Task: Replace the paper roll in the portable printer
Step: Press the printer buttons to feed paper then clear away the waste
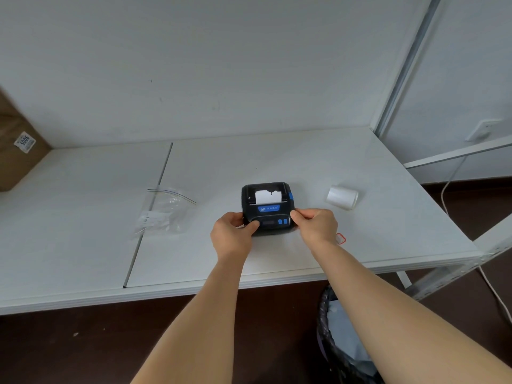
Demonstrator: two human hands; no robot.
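Between left hand (232, 234) and right hand (316, 226): printer (267, 207), gripped at both sides.

The printer (267, 207) sits on the worktop (277, 159) between the hands, left hand (231, 231) and right hand (315, 224) touching its near corners. A paper roll (342, 197) lies beyond the right hand; a plastic bag (163, 210) lies left of the left hand.

Two bare hands — left hand (232, 231) and right hand (316, 224) — grip a black portable printer (267, 207) on a white table (83, 217). A white paper roll (342, 197) lies near its right side.
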